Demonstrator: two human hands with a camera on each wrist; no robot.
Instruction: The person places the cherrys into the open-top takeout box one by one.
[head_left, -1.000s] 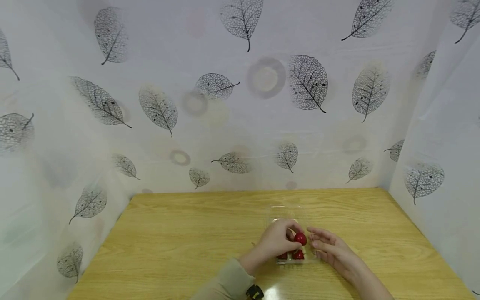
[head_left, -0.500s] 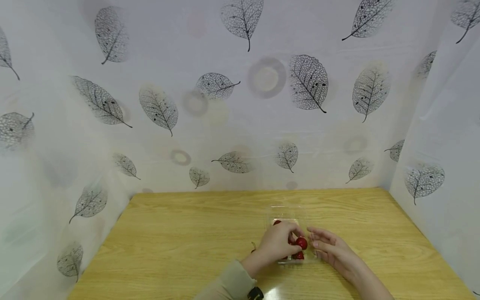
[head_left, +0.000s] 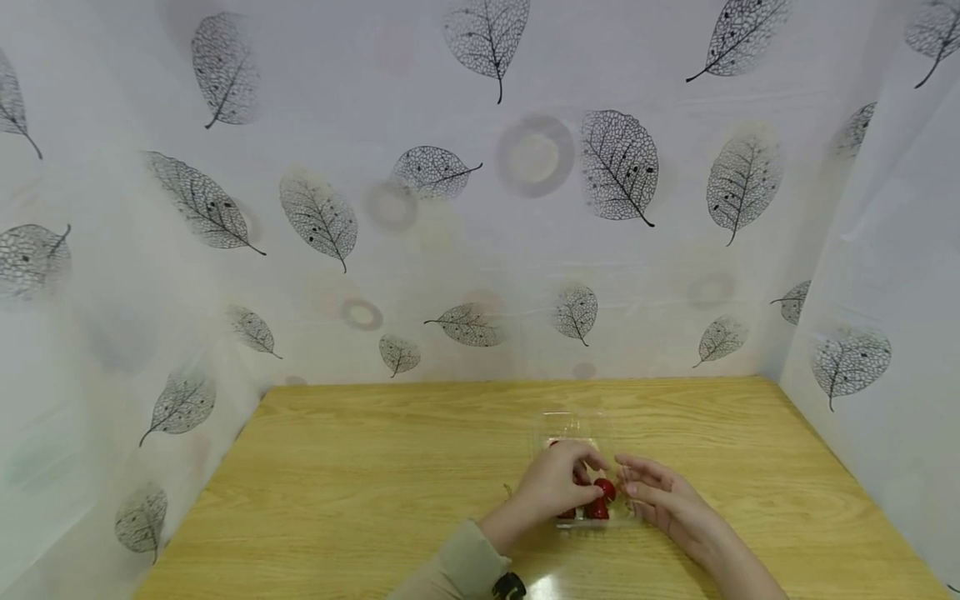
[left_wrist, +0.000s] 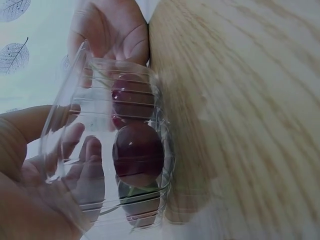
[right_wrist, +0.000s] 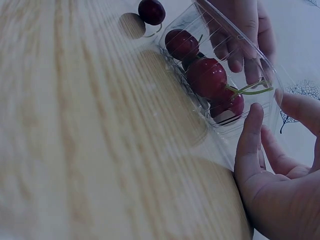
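A clear plastic box [head_left: 585, 524] holds several dark red cherries; three cherries [right_wrist: 206, 78] show well in the right wrist view, one with a green stem. My left hand [head_left: 551, 482] reaches over the box from the left. Its thumb is by the topmost cherry [head_left: 606, 488], with the index finger lifted apart from it. Through the plastic, the fingers [right_wrist: 251, 72] of that hand point down near the stem. My right hand [head_left: 672, 506] stays at the box's right side, fingers loosely bent, thumb close to the wall. Contact with the plastic is hard to tell.
A loose cherry [right_wrist: 151, 12] lies on the table left of the box; in the head view my left hand hides most of it. The wooden table [head_left: 375, 475] is enclosed by white leaf-print sheets [head_left: 480, 250]. The box's transparent lid [head_left: 573, 422] stands at the back.
The cherry in my left hand has gone down a little into the box, and the fingers have spread from it. The right hand has hardly moved.
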